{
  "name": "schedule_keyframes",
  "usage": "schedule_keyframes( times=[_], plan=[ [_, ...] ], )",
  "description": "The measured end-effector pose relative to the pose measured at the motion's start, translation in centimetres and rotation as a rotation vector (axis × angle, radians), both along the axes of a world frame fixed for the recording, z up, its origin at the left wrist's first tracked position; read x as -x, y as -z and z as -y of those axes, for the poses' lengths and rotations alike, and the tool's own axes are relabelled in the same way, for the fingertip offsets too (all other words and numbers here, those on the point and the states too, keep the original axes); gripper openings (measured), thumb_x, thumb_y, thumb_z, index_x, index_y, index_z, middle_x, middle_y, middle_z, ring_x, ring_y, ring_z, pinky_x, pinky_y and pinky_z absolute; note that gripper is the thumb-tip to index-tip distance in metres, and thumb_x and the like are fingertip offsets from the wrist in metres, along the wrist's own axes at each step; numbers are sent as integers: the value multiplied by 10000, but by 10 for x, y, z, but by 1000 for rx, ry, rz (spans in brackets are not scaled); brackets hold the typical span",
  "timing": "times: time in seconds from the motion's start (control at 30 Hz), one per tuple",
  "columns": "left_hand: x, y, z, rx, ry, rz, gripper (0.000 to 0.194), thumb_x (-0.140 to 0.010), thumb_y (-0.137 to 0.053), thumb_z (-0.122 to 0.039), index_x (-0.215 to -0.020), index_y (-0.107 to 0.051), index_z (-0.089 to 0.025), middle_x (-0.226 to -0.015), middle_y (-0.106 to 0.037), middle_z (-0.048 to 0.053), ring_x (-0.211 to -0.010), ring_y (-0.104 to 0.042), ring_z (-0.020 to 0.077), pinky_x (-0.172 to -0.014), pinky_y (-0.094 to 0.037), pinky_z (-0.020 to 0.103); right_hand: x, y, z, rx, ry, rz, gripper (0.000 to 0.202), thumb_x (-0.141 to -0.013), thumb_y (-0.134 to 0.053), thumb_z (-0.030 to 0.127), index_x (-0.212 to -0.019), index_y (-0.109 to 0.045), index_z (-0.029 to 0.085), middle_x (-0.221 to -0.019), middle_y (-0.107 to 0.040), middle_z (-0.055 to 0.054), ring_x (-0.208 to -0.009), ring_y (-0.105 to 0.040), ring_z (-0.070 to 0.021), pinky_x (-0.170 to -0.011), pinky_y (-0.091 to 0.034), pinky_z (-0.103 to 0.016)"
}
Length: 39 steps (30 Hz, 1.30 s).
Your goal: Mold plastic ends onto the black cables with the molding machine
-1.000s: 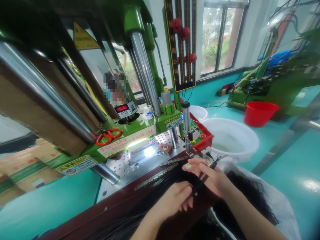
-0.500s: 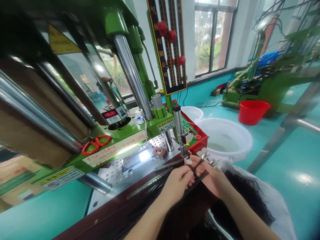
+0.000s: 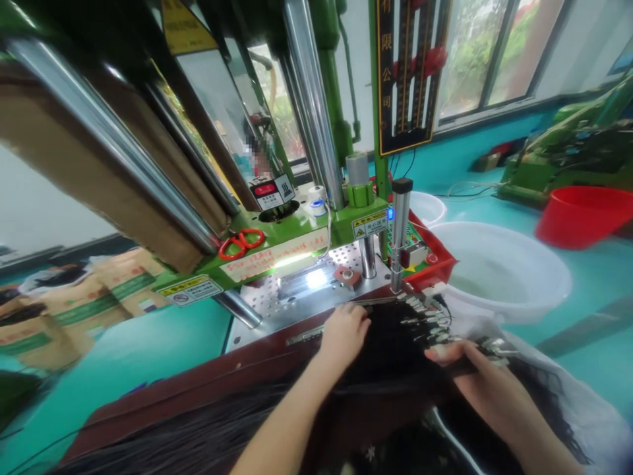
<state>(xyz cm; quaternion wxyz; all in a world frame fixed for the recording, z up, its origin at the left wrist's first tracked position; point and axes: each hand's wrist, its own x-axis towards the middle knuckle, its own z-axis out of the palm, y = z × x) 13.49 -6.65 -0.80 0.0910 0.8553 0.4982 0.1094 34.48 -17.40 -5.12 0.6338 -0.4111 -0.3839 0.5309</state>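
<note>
My left hand [image 3: 345, 333] rests at the table edge with its fingers curled down onto the long black hair [image 3: 390, 336]. The fingertips are partly hidden. At the right, my right hand [image 3: 477, 373] is closed, thumb against fingers, on a bundle of black hair with pale, shiny tips. Between the hands, several light-coloured tips [image 3: 420, 310] stick out in a row at the far end of the hair. A slim metal strip [image 3: 306, 336] lies on the dark red table [image 3: 198, 389], just left of my left hand.
A green press [image 3: 297, 241] with steel columns stands ahead over a perforated metal plate [image 3: 252, 290]. Red-handled scissors [image 3: 242, 244] sit on its ledge. Right of it are a red control box [image 3: 448, 267], a white tub [image 3: 509, 270] and a red bucket [image 3: 583, 218]. A person is partly visible behind.
My hands were close together over dark strands with shiny tips; now they are apart, the left on the hair at the table, the right farther right. The view has turned left.
</note>
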Motion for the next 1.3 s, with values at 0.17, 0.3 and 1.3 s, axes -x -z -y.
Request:
schedule_keyframes(
  times=[0.17,0.3,1.3],
  plan=[
    [0,16,-28,-44,-5,-241,142,-816,-481,-268,-920,-543,-195,-927,-576,56,-891,-540,202,-707,-443,300,2,3,-5,90,2,-282,223,-851,-477,335,-819,-671,229,-785,-640,-49,-828,-598,-239,-852,-458,-440],
    [-10,20,-23,-111,122,-318,173,-807,-500,-265,-971,-522,-214,-976,-534,63,-905,-516,208,-674,-450,303,2,1,-7,102,-30,-310,247,-853,-474,355,-866,-680,221,-747,-635,-51,-781,-598,-231,-806,-461,-429],
    [-58,14,83,1655,353,1027,594,-713,-496,-595,-1085,-394,-143,-649,-621,65,-374,-525,116,-304,-378,189,16,-34,6,169,-378,-63,241,-785,-552,338,-887,-695,172,-1091,-612,-89,-1079,-513,-249,-941,-392,-370]
  ],
)
